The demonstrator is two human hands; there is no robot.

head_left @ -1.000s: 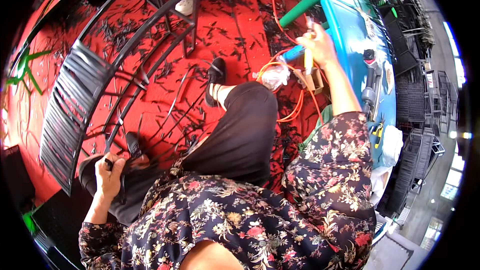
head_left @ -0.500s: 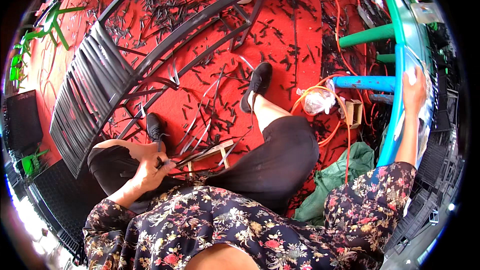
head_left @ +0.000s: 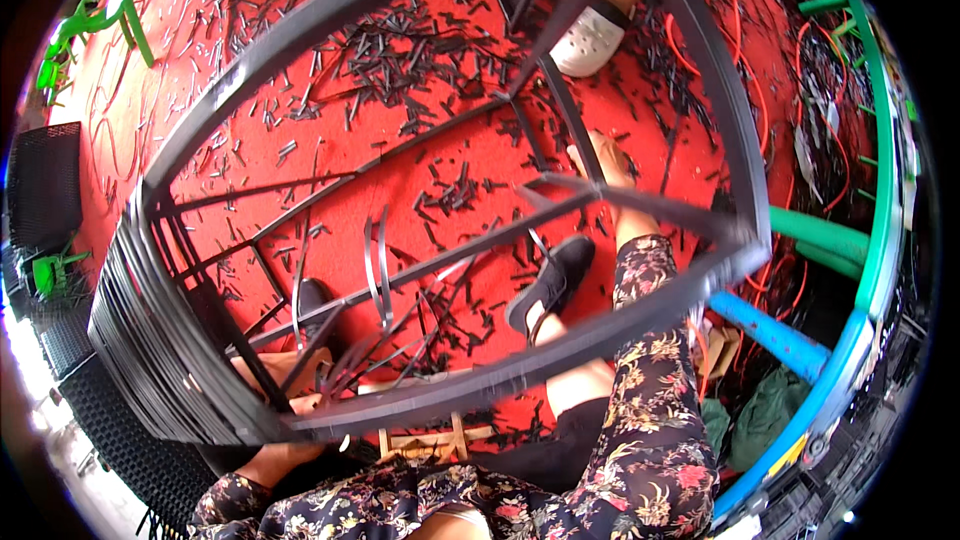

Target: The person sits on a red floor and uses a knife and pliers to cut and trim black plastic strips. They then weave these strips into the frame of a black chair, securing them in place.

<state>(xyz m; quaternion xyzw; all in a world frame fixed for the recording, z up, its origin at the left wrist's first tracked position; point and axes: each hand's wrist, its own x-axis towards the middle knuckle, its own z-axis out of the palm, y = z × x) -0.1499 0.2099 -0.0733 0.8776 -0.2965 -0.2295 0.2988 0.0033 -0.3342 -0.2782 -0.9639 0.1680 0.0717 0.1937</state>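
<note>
A large black metal furniture frame (head_left: 420, 405) stands tilted across my lap, its left end closely wound with black strips (head_left: 160, 340). My right hand (head_left: 608, 168) reaches through the frame and grips a thin crossbar on its far side. Low on the left, my left hand (head_left: 304, 404) is beside the wound end; the frame's near bar hides most of its fingers. Loose black strips (head_left: 383, 275) hang and curl inside the frame, several of them close to my left hand.
Cut black scraps (head_left: 380, 65) litter the red floor (head_left: 420, 175). At the right stand a green and blue rail (head_left: 872, 240) and a dark green cloth (head_left: 768, 420). Another person's white clog (head_left: 590, 42) is beyond the frame. A small wooden stool (head_left: 440, 442) is below me.
The frame has swung toward me and to the right, now filling the middle. My right hand has left the blue rail and taken hold of the crossbar. My left hand is lower, partly covered.
</note>
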